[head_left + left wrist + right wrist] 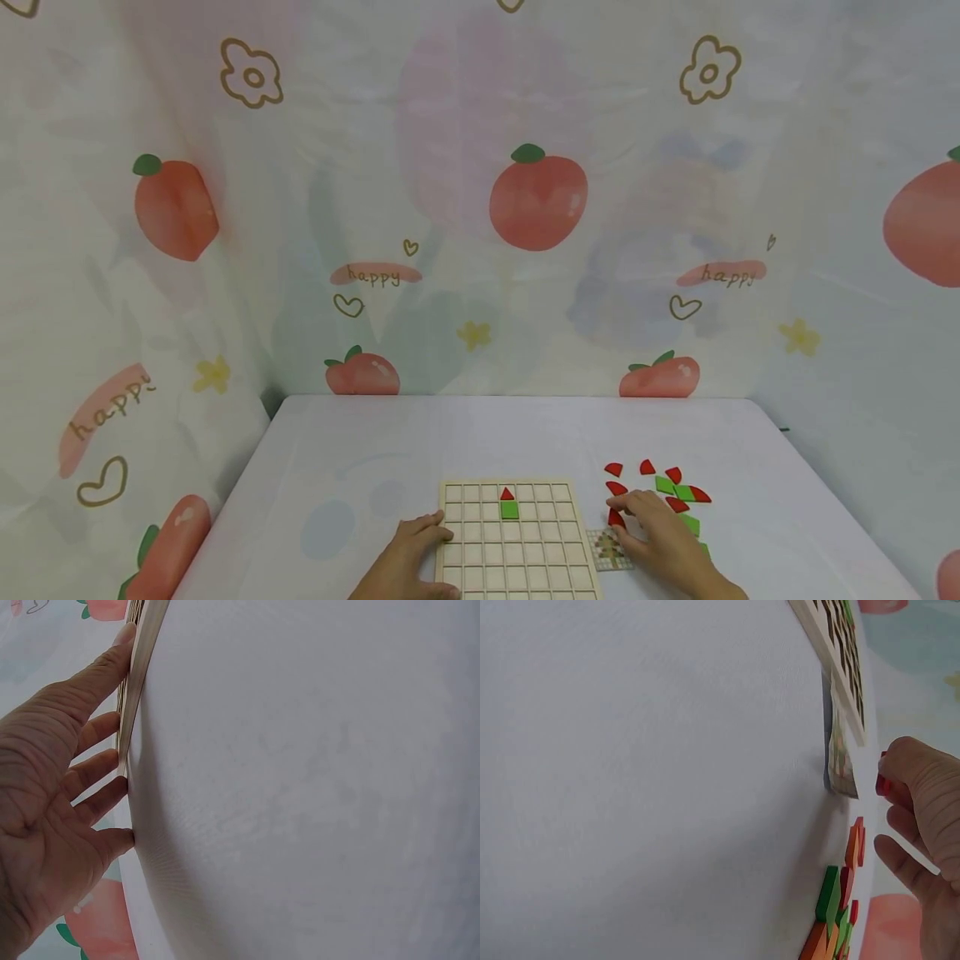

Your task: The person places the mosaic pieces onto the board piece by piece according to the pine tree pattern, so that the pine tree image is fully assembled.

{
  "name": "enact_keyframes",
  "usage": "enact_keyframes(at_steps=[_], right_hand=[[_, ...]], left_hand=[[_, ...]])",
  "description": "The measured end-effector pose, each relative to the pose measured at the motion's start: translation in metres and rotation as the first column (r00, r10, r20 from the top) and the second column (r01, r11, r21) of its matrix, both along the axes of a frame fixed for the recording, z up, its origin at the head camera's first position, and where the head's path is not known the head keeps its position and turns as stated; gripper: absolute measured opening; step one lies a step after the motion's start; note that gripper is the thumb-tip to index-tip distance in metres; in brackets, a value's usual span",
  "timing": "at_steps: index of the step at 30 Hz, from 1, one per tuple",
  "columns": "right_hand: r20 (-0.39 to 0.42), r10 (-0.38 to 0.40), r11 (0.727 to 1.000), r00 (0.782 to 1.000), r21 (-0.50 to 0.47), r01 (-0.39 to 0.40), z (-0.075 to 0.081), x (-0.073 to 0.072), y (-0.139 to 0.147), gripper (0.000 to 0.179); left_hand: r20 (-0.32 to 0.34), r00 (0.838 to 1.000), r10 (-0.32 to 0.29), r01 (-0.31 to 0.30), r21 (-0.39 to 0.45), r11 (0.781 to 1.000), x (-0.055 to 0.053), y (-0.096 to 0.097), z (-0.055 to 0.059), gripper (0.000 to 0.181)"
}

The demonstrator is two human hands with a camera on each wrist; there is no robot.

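A wooden grid board [493, 553] lies on the table in the head view. In its upper part, a red triangle piece [507, 494] sits directly above a green square piece [509, 509]. My left hand [408, 557] is at the board's left edge, its fingers extended; in the left wrist view, fingertips [126, 634] rest against the board's side. My right hand [660, 533] pinches a red quarter-round piece [883, 784] between thumb and fingers, above the table. Below that hand, a small card with a tree pattern [609, 546] lies partly beside the board's right edge.
Several loose red pieces [647, 467] and green pieces [664, 484] are scattered to the right of the board, some partly hidden by the right hand. White cloth covers the table [352, 467]. A printed fabric backdrop [450, 292] stands behind it and at both sides.
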State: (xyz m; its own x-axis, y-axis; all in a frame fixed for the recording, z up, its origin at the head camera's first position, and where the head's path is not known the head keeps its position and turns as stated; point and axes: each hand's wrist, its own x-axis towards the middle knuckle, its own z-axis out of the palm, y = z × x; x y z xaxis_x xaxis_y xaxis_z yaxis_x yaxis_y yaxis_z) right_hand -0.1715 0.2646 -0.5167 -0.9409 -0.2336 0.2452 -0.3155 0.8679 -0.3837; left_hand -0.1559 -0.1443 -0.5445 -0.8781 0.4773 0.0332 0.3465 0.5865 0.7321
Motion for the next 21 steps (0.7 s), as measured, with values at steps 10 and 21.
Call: enact_keyframes(at_steps=[10, 21], right_hand=[[-0.065, 0.124, 0.989, 0.990, -0.075, -0.129, -0.002, -0.008, -0.023, 0.027], [-0.037, 0.158, 0.978, 0.987, -0.134, -0.162, -0.009, -0.014, -0.052, 0.025]], left_hand=[[0.008, 1.000, -0.016, 0.016, 0.008, 1.000, -0.001, 0.000, -0.001, 0.063], [0.015, 1.000, 0.000, 0.000, -0.003, 1.000, 0.000, 0.001, 0.001, 0.064]])
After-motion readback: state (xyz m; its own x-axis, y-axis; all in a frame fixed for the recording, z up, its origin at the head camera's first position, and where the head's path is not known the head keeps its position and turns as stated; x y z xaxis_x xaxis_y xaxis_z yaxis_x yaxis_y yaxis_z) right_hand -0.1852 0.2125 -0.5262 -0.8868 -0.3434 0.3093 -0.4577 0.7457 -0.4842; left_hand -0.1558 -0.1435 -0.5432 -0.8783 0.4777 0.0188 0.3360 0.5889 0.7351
